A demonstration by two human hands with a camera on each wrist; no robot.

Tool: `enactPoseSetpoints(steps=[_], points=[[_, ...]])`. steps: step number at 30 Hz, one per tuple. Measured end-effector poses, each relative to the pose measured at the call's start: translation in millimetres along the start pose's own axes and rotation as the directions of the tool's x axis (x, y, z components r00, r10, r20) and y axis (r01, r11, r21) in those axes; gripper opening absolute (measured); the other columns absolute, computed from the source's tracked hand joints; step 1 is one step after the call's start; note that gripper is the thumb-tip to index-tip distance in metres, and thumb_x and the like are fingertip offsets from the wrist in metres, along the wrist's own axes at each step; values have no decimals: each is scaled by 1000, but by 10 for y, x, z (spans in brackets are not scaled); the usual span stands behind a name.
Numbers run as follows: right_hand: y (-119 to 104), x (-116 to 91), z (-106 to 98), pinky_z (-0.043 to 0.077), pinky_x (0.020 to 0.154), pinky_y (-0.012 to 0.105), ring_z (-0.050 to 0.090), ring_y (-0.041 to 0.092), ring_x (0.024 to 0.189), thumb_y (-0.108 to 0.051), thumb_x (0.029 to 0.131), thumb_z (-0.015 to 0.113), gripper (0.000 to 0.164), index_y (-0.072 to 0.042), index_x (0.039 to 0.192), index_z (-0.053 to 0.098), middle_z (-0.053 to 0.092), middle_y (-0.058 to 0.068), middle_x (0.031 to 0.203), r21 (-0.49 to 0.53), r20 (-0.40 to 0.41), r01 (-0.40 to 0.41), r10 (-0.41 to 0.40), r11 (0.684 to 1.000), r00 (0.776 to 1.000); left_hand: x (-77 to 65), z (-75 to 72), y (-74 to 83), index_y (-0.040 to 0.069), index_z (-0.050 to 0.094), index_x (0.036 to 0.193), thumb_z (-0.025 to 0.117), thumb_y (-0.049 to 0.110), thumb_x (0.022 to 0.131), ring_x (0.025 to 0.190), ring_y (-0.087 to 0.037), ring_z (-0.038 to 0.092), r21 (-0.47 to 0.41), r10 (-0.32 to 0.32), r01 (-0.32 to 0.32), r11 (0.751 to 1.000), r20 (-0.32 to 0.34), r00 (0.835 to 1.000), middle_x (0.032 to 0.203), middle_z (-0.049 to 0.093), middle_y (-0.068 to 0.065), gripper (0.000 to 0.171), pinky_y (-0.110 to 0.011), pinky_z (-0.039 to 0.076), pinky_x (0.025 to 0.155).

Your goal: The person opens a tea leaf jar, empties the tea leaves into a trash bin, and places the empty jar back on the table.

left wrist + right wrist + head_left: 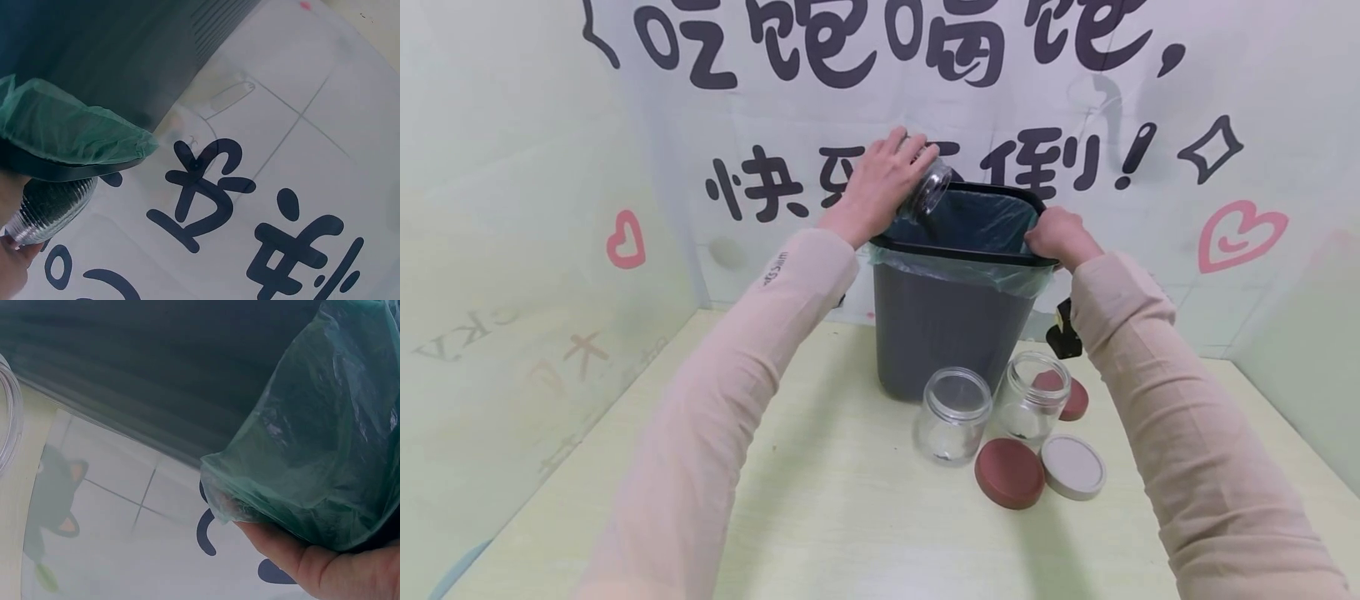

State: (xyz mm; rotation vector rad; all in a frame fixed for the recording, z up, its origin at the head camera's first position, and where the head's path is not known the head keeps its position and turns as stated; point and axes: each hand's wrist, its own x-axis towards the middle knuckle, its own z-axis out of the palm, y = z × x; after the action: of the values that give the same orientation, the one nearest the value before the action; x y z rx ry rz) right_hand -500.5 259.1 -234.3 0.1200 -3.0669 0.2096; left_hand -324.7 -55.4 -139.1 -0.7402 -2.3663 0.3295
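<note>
In the head view my left hand (880,185) grips a clear jar (934,188), tipped mouth-down over the left side of a dark grey trash bin (946,325). Something dark (931,227) shows just below the jar's mouth, too small to identify. The left wrist view shows the jar's ribbed side (56,209) close to the bin's rim. My right hand (1062,235) holds the bin's right rim, where the green plastic liner (312,444) folds over the edge. In the right wrist view the liner partly covers my fingers.
Two open clear jars, one nearer (953,417) and one to its right (1030,400), stand before the bin. Around them lie a red lid (1010,473), a pale lid (1073,467) and another red lid (1077,400). A lettered wall (775,267) rises behind the table.
</note>
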Motion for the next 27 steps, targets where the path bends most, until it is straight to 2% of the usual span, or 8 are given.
enactPoseSetpoints(steps=[4, 7, 9, 14, 17, 19, 24, 27], points=[[-494, -726, -352, 37, 102, 50, 52, 45, 105, -27, 91, 43, 46, 14, 105, 56, 52, 29, 117, 32, 42, -21, 19, 999, 999, 0, 10, -5, 6, 39, 137, 64, -4, 80, 124, -33, 38, 62, 47, -46, 997, -10, 999, 137, 41, -17, 63, -40, 40, 101], [-707, -1060, -529, 36, 103, 48, 52, 45, 104, -24, 91, 43, 44, 16, 106, 55, 52, 30, 116, 39, 52, -20, 18, 999, 998, 10, 1, -11, 7, 37, 139, 65, 0, 81, 126, -33, 37, 120, 79, -76, 990, -16, 997, 139, 40, -16, 64, -40, 39, 102], [-662, -983, -473, 38, 101, 47, 54, 45, 100, -25, 90, 43, 45, 16, 105, 55, 52, 30, 114, 20, 20, -29, 29, 999, 999, 21, -9, -16, 7, 37, 138, 65, 1, 81, 128, -33, 36, 156, 98, -93, 983, -21, 995, 139, 40, -16, 64, -39, 38, 103], [-329, -441, -211, 37, 99, 49, 57, 42, 93, -28, 88, 44, 45, 12, 101, 57, 55, 27, 113, -12, -8, -36, 36, 999, 999, 44, -45, -22, 7, 35, 137, 63, 1, 83, 132, -33, 34, 209, 124, -120, 970, -8, 992, 141, 38, -16, 61, -39, 36, 106], [-299, -397, -197, 35, 101, 50, 56, 42, 95, -30, 88, 44, 46, 12, 101, 57, 54, 27, 114, -13, 1, -34, 34, 999, 999, 64, -63, -20, 7, 35, 138, 61, 0, 84, 133, -32, 33, 228, 136, -133, 965, 2, 991, 142, 38, -16, 60, -38, 35, 107], [-409, -598, -299, 37, 99, 49, 56, 42, 94, -28, 89, 45, 45, 13, 102, 57, 54, 28, 114, -3, 17, -20, 20, 1000, 1000, 80, -71, -17, 7, 35, 138, 60, -1, 85, 134, -32, 33, 240, 147, -145, 960, 8, 989, 143, 38, -15, 59, -39, 35, 108], [-918, -1412, -656, 35, 104, 48, 50, 46, 106, -19, 92, 38, 46, 21, 109, 50, 47, 35, 120, 41, 62, -26, 23, 999, 998, 108, -68, -6, 9, 36, 140, 57, -3, 87, 135, -31, 32, 260, 181, -182, 948, 28, 983, 144, 38, -15, 58, -39, 35, 108], [-1091, -1654, -772, 33, 107, 48, 47, 48, 112, -14, 92, 35, 45, 24, 113, 46, 44, 38, 123, 43, 86, -33, 29, 999, 996, 113, -56, -4, 10, 37, 140, 55, -4, 89, 135, -30, 33, 270, 205, -205, 941, 28, 978, 144, 38, -14, 56, -39, 34, 109]])
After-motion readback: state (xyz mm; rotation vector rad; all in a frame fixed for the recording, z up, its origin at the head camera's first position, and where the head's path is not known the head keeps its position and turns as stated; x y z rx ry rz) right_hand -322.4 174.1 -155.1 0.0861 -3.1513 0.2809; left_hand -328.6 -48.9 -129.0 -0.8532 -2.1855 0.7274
